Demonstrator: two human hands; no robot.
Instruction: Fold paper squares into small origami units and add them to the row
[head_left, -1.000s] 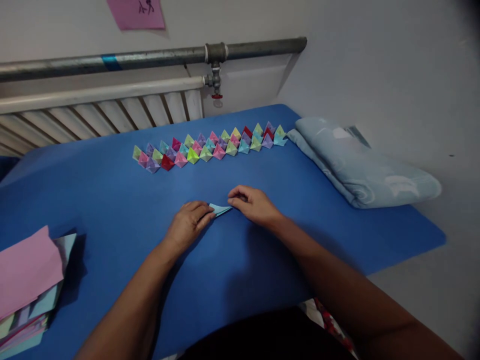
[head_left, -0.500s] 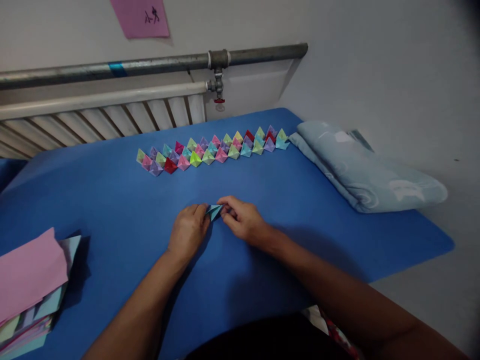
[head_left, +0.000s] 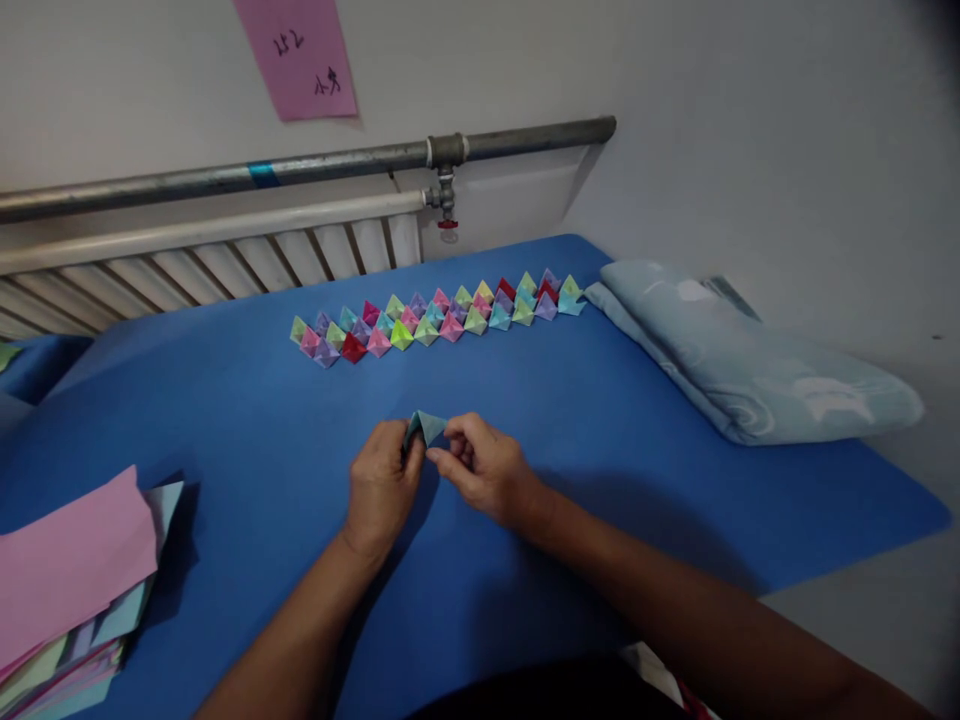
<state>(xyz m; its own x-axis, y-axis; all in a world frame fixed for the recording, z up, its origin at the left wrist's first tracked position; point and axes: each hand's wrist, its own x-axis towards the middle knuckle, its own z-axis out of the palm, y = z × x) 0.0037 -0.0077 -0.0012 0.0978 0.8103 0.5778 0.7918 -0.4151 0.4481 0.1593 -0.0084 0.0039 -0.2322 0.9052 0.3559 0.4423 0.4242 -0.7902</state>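
A small piece of folded light-blue paper (head_left: 429, 428) is held up between my hands, its folds standing open in a peaked shape. My left hand (head_left: 380, 482) is closed on its left side, fingers partly hidden behind the paper. My right hand (head_left: 491, 470) has its curled fingertips at the paper's right corner, with the thumb below. Beyond my hands, several folded paper boats (head_left: 452, 327) in pink, green, purple, red, blue and yellow stand in close rows.
A stack of coloured paper sheets (head_left: 79, 570) lies at the left on the blue table (head_left: 247, 440). A folded pale-blue blanket (head_left: 750, 360) rests at the right against the wall. Behind the table run a radiator (head_left: 225, 260) and a metal pipe (head_left: 352, 160) with a valve.
The blue paper has turned from a flat, narrow shape to an opened peaked one. My right thumb has moved lower and left along it. The whole view has tilted slightly upward.
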